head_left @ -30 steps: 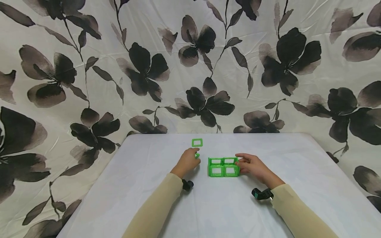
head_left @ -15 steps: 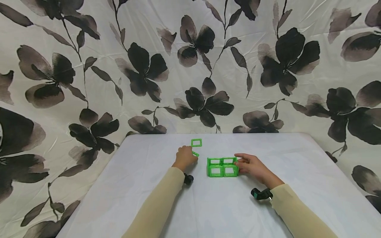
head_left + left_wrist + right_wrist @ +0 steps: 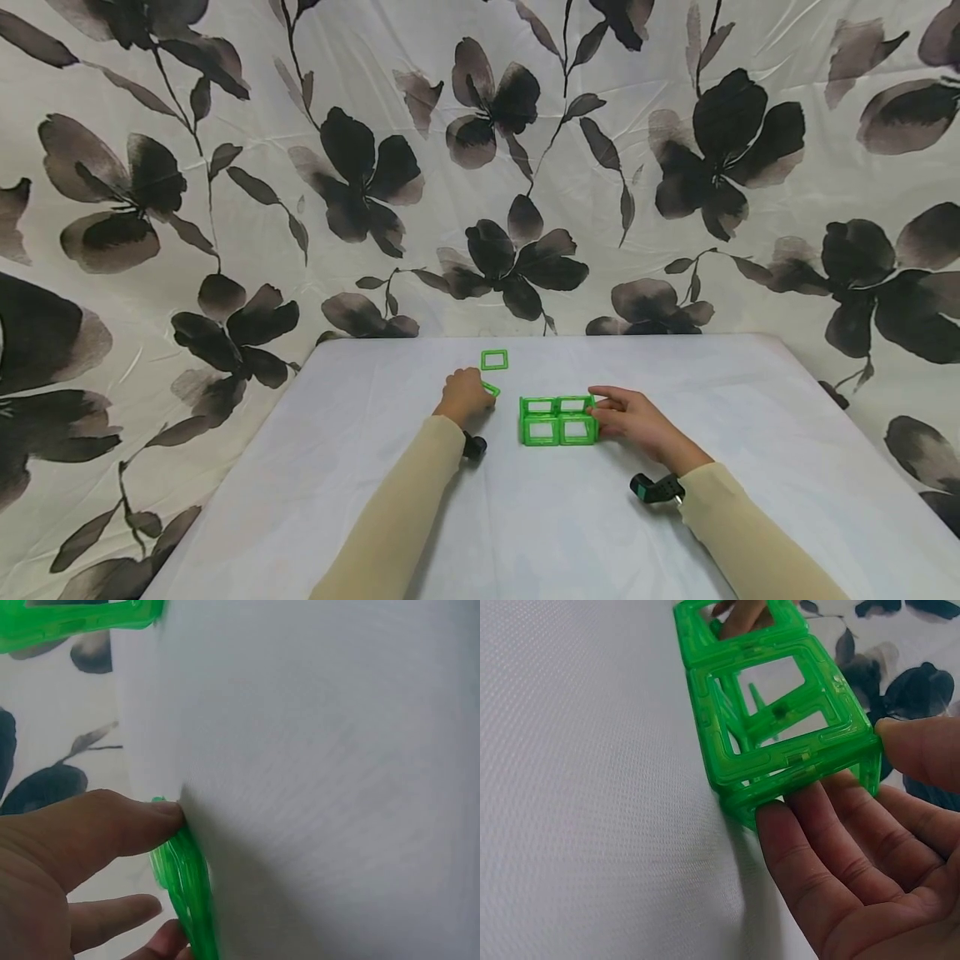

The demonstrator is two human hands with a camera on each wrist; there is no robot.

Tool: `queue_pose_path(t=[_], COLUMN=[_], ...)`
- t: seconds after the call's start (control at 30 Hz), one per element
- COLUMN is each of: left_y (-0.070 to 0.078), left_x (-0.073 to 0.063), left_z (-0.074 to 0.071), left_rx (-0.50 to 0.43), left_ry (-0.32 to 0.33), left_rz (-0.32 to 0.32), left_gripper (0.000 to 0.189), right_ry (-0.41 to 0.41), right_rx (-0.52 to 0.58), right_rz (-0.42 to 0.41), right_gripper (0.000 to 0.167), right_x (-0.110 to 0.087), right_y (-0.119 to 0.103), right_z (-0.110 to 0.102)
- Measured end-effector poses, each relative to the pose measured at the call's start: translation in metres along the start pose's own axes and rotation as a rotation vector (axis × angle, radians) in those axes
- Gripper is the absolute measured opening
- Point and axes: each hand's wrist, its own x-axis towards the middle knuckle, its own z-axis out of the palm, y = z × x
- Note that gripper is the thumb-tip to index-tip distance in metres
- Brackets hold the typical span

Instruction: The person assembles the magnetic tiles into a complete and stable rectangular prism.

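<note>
My left hand pinches a green see-through magnetic tile low over the white table, thumb on one edge and fingertips on the opposite side. In the head view most of this tile is behind the fingers. To its right stands a block of joined green magnetic tiles, two squares wide, with open window-like frames. My right hand grips the block's right end. In the right wrist view the thumb touches a corner of the block, while bent fingers press against the end frame, partly hidden by it.
Behind the left hand, a loose square green tile lies flat near the table's back edge. A green framed piece shows at the corner of the left wrist view. A floral cloth hangs behind the white table.
My left hand has shifted slightly away from me and to the left around its tile, now covering more of it. The right hand and the block stay nearly still.
</note>
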Motion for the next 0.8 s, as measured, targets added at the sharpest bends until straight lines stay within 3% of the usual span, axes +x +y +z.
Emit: queue_pose_path(t=[0.23,0.4,0.67,0.8], left_y=[-0.001,-0.003,-0.001,0.000], left_x=[0.001,-0.002,-0.004,-0.007], left_z=[-0.001,-0.004,-0.008,-0.012], left_rx=[-0.044,-0.066,-0.220,-0.217], left_ry=[0.011,0.012,-0.038,-0.046], left_rz=[-0.025,0.010,0.024,0.065], left_gripper=[0.049,0.050,0.061,0.061], right_ry=[0.002,0.013,-0.009,-0.034], right_rx=[0.034,0.017,-0.009,0.001], right_rz=[-0.011,-0.009,0.015,-0.003], right_gripper=[0.059,0.061,0.069,0.071], right_x=[0.000,0.000,0.000,-0.003], right_y=[0.001,0.001,0.000,0.001], right_z=[0.001,0.001,-0.001,-0.002])
